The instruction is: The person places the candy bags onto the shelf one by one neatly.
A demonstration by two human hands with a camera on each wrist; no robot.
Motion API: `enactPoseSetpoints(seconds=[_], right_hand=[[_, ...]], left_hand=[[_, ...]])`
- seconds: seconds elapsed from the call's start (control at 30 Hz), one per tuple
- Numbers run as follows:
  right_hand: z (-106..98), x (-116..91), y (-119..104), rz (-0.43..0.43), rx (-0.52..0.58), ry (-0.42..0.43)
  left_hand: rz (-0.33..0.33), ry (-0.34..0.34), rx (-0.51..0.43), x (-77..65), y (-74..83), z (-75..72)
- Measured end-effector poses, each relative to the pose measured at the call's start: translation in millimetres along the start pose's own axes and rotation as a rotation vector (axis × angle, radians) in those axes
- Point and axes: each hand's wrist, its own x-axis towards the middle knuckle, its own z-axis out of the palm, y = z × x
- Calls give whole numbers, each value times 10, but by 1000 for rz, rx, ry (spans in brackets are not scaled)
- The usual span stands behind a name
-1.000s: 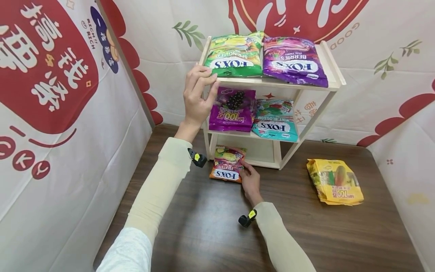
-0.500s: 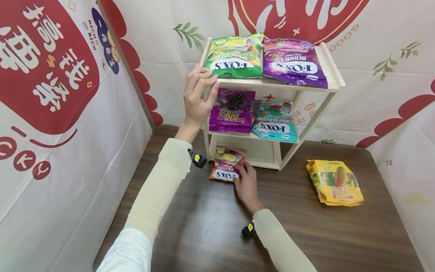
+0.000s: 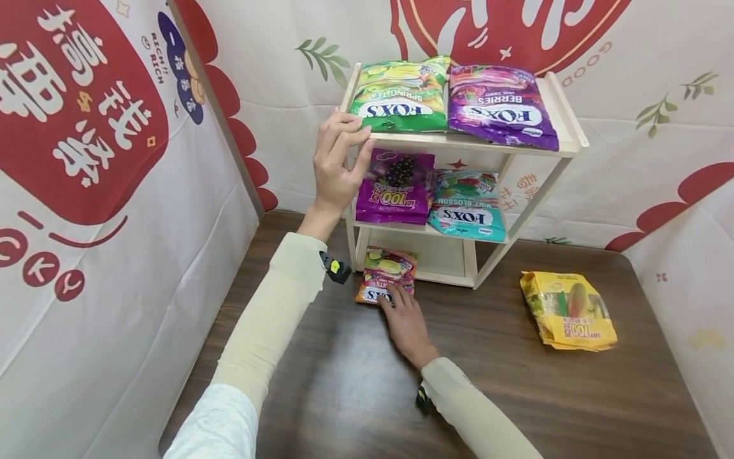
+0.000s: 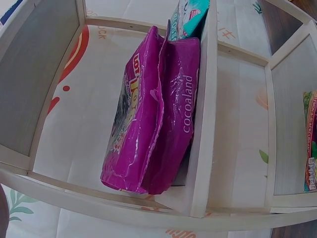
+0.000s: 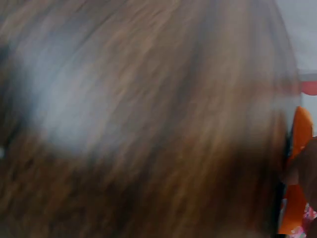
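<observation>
My left hand [image 3: 335, 162] grips the upper left corner of a small wooden shelf [image 3: 459, 141], fingers over the top edge and thumb below. Lying flat at the shelf's foot is an orange and red FOX'S Fruits candy bag [image 3: 390, 268], partly inside the bottom level. My right hand [image 3: 406, 322] touches its front edge with fingers fairly straight, covering part of the lettering. In the right wrist view, a finger touches the orange end of the bag [image 5: 299, 134]; the rest is blurred wood.
Green [image 3: 399, 95] and purple [image 3: 503, 105] FOX'S bags lie on the top shelf. A magenta LOT 100 bag [image 3: 395, 188] and a teal FOX'S bag [image 3: 467, 207] occupy the middle level. A yellow LOT 100 bag [image 3: 568, 310] is on the brown table [image 3: 321, 376], right of the shelf.
My right hand has shifted from the fruit candy bag's right side to its front edge, its fingers no longer along that side. My left hand keeps its place on the shelf.
</observation>
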Motion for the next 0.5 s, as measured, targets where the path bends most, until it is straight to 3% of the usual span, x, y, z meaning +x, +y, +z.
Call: enactPoseSetpoints(seconds=[0.27,0.5], right_hand=[[55,57,97,-58,2,92],[55,128,125,-114,-23,83]], left_hand=[[3,6,1,4,4,9],[0,1,2,-10,-2,0]])
